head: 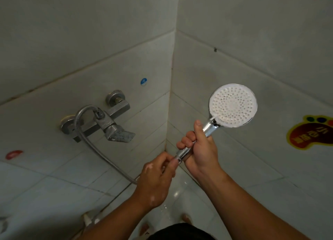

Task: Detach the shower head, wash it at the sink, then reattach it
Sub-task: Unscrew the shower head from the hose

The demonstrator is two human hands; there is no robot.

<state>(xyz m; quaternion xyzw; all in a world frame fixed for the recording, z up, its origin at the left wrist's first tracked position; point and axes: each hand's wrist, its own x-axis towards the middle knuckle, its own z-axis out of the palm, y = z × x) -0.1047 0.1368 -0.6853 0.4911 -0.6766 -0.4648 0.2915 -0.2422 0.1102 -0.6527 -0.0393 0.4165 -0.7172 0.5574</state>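
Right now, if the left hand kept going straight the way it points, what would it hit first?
The left hand points up and right, pinching the hose fitting under the shower head handle. Going on, it would probably meet the right hand gripping that handle first.

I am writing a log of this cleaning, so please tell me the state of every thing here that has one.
Shower head: held up, spray face toward camera, no flow.
Mixer tap: on wall, no water visible.
Hose: fixed on mixer tap, other end at handle, joint hidden.
Right grip: wrapped round the handle.
Left grip: pinches the hose end.
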